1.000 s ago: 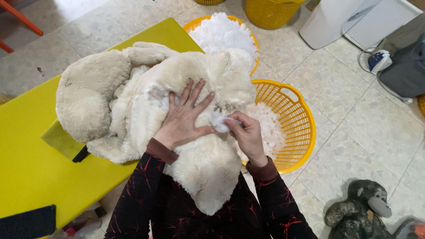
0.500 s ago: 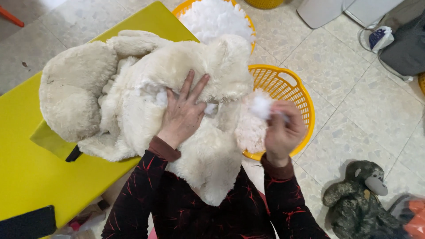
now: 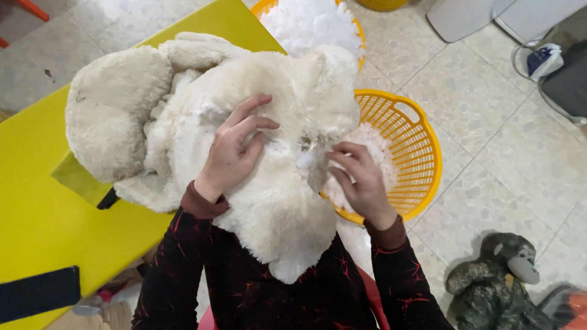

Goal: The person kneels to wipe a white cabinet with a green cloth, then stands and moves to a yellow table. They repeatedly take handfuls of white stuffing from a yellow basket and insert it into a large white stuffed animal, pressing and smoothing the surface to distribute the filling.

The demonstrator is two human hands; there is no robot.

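A large cream plush toy lies across my lap and the yellow table. My left hand presses on its middle, fingers bent into a seam opening where white stuffing shows. My right hand is at the right side of that opening, its fingertips pinched on a tuft of stuffing. Directly under my right hand stands a yellow plastic basket on the floor, holding a pile of loose white stuffing.
A second yellow basket heaped with white stuffing sits beyond the toy. A grey monkey plush lies on the tiled floor at lower right. A flat black object rests on the table's near corner. White appliances stand at the top right.
My right hand carried a tuft of stuffing out over the basket and has come back to the toy's opening. The left hand has curled its fingers more into the seam.
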